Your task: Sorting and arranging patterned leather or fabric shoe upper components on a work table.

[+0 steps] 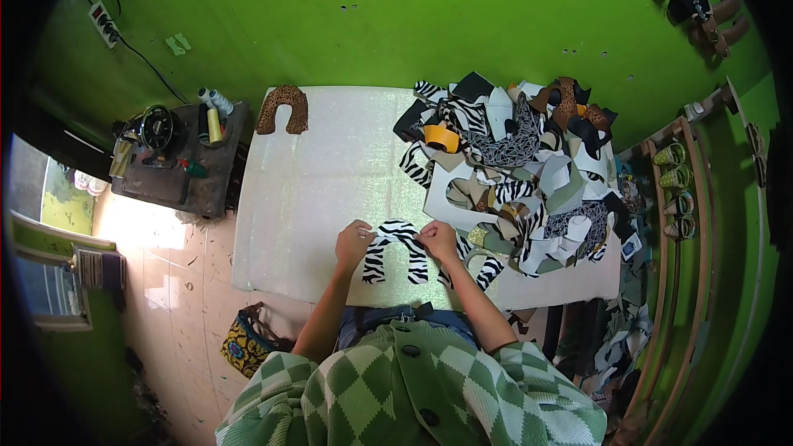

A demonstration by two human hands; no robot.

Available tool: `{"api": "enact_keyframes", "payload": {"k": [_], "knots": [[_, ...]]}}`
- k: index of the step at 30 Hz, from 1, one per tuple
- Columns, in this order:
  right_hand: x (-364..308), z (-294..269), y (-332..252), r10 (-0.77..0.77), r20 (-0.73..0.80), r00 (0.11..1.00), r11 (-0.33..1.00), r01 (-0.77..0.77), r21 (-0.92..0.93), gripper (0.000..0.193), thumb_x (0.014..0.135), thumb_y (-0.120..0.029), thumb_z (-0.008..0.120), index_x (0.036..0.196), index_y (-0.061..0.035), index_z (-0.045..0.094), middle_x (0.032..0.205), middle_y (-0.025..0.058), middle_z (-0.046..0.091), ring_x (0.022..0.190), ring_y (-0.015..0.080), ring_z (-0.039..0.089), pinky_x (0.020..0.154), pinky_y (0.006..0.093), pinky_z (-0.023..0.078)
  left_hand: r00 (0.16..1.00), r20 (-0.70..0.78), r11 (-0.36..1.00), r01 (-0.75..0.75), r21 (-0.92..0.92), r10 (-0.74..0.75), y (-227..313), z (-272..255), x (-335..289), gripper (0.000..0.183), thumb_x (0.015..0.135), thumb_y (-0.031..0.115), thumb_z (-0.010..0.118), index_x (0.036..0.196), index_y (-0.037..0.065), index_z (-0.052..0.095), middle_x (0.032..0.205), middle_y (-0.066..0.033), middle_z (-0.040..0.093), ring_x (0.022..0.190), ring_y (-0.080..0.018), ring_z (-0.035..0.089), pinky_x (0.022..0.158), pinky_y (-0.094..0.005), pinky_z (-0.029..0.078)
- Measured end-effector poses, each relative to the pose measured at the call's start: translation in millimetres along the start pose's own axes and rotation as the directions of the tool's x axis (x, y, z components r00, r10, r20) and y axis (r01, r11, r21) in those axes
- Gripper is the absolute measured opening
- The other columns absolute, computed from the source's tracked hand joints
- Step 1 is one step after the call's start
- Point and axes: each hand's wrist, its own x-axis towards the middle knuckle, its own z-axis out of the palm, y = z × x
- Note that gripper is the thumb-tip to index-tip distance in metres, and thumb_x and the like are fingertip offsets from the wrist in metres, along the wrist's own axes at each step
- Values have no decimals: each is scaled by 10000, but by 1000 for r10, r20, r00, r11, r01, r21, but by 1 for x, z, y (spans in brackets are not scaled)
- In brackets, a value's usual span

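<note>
A zebra-print, arch-shaped piece of material [396, 229] lies at the table's near edge, its two legs pointing toward me. My left hand [355, 244] pinches its left shoulder between thumb and fingers. On the opposite shoulder, my right hand [438, 239] grips it with bent fingers. Another zebra-print piece [489, 271] rests beside my right forearm, which partly covers it. At the far left corner of the table sits a leopard-print arch piece [268, 111], away from both hands.
A heap of offcuts [496, 149] in zebra, leopard, black, white and grey covers the right of the pale table [322, 173]. A sewing machine stand with thread cones [215, 125] is at left. Shoes hang on a wooden rack [702, 223] at right. A patterned bag [248, 343] lies below.
</note>
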Motion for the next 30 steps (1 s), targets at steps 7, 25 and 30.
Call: {"api": "enact_keyframes", "payload": {"k": [7,25,30], "knots": [[-1,5,0,-46,-47,998,996,42,-78,242,623,-196,823,695,-48,645,612,34,631,537,129,580,539,260,452,999,-39,997,-4,71,6,-5,4,1,226,721,299,732,867,140,663,798,0,692,747,-185,656,651,-321,475],[-47,22,-13,-551,82,831,726,525,-444,370,832,-69,519,1178,-174,596,882,90,523,809,250,540,681,358,432,806,-121,728,-445,521,579,-4,35,-48,283,776,88,564,1043,162,623,1115,42,599,1096,-158,512,892,-362,315],[-61,23,-16,-574,192,796,609,572,-549,532,820,-43,487,1304,-262,502,952,85,497,876,238,515,693,363,408,805,-111,677,-404,616,583,-14,41,-65,430,792,143,571,1222,150,569,1306,17,528,1247,-180,430,967,-371,273]]}}
